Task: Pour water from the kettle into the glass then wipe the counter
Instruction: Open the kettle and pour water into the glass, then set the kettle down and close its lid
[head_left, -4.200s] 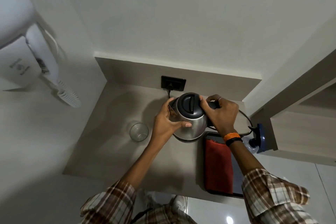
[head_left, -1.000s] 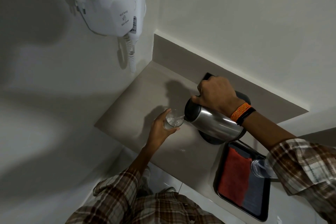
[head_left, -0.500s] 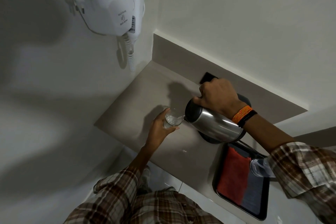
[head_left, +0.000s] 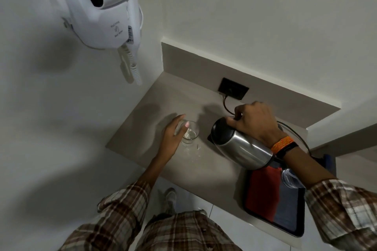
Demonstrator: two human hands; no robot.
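A clear glass [head_left: 190, 135] with a little water stands on the beige counter [head_left: 216, 171], near its left edge. My left hand [head_left: 172, 137] wraps its left side, thumb on the rim. To the right, my right hand [head_left: 255, 122] grips the handle of the steel kettle [head_left: 242, 147], which hangs tilted above the counter with its black lid end towards the glass. A gap separates spout and glass. A few water drops [head_left: 197, 147] lie beside the glass. A red cloth [head_left: 262, 193] lies in the black tray [head_left: 273, 223] at the right.
A white wall hair dryer [head_left: 102, 6] with a coiled cord hangs over the counter's left end. A black socket [head_left: 233, 88] with the kettle's cord sits in the backsplash. A second glass [head_left: 289, 177] lies in the tray. The counter's front edge drops to a tiled floor.
The kettle has drawn back to the right, away from the glass, and no water flows. The glass has come down onto the counter, my left hand still on it.
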